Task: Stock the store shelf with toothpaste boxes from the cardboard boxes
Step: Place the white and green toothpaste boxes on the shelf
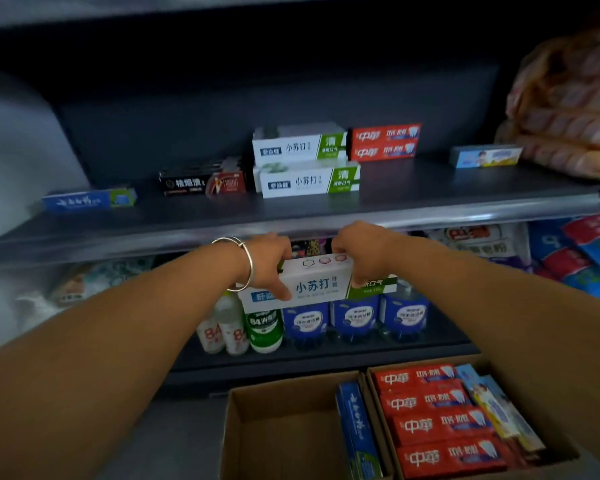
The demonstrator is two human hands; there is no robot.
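A white and green toothpaste box (321,280) is held level in front of the shelf's front rail (465,211). My left hand (269,263) grips its left end, thumb on the front face. My right hand (359,251) grips its right part from above. On the shelf stand two stacked white and green boxes (305,162), red boxes (383,142), a black box (184,183), a blue box (87,199) and a light blue box (484,155). Below, the left cardboard box (284,431) holds a blue box (355,431); the right cardboard box (555,459) holds red boxes (437,424).
The lower shelf carries white and green bottles (243,327) and blue bottles (357,317). Blue and red packets (575,251) fill the lower right. Wrapped orange packs (568,109) are piled at the upper shelf's right end. A silver bangle (245,263) circles my left wrist.
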